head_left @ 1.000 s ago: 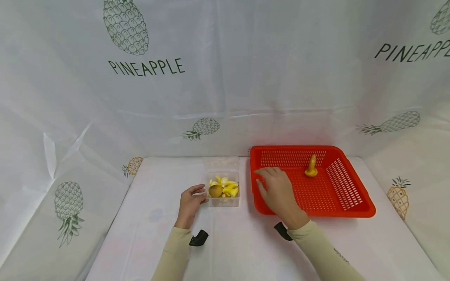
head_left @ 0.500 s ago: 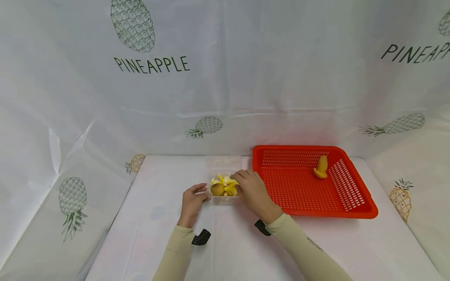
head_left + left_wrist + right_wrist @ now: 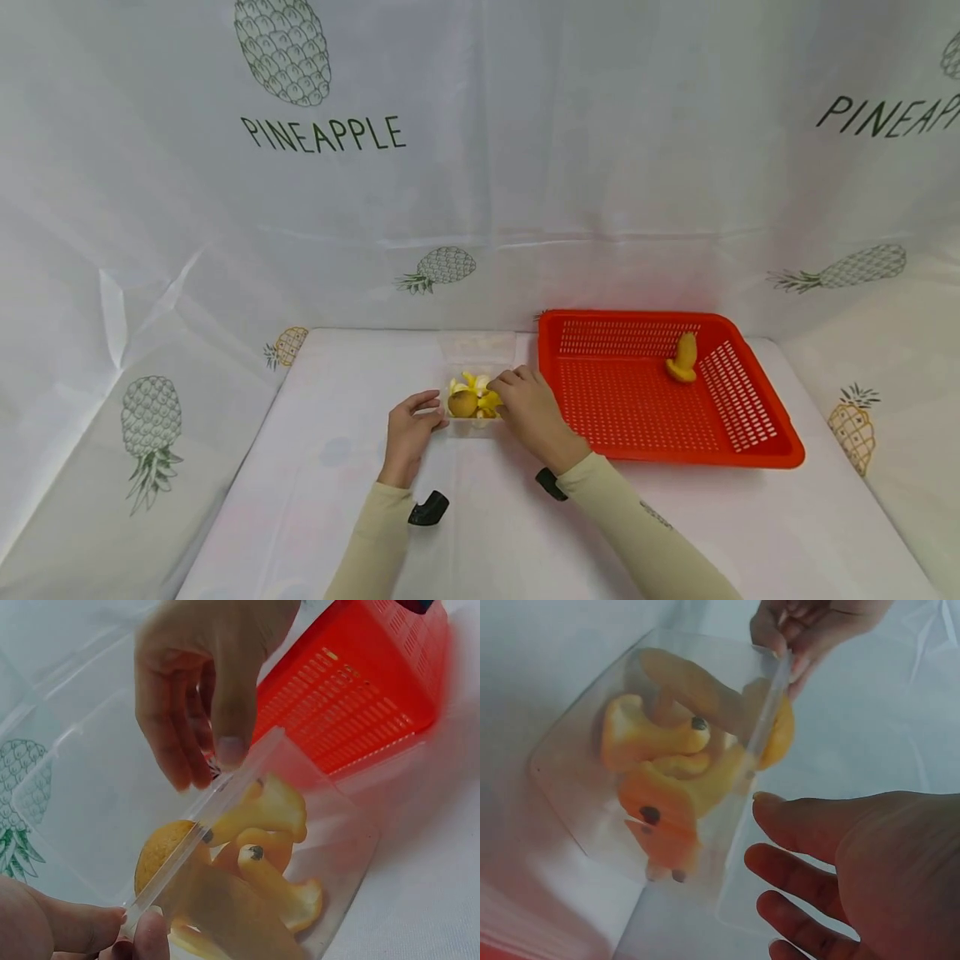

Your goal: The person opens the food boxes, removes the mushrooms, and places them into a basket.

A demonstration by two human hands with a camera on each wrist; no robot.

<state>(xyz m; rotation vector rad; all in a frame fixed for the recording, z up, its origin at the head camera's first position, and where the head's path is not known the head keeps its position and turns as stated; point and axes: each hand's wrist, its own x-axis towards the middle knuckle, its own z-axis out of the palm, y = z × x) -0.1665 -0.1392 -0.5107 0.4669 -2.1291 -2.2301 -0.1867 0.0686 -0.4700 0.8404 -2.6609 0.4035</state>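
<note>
A clear plastic box [image 3: 470, 428] holds several yellow curved pieces [image 3: 281, 892] with dark tips, shaped like bananas, and one round brownish-yellow piece [image 3: 462, 404]. At the box's left side my left hand [image 3: 407, 433] pinches the rim between thumb and fingers. Over the right part of the box hangs my right hand [image 3: 531, 412], its fingers bent downward. In the right wrist view that hand's thumb and fingers [image 3: 802, 870] are spread apart beside the rim, with nothing between them. From the head, it hides part of the box's contents.
A red slotted basket [image 3: 637, 417] stands to the right of the box. A yellow-tan, mushroom-shaped piece [image 3: 682, 358] leans in its far right part. The box's clear lid [image 3: 477, 344] lies folded back behind it. A pineapple-print sheet [image 3: 525, 167] rises behind the table.
My right hand has moved left from the basket's left edge to over the box. The mushroom-shaped piece has shifted slightly in the basket. My left hand stays at the box.
</note>
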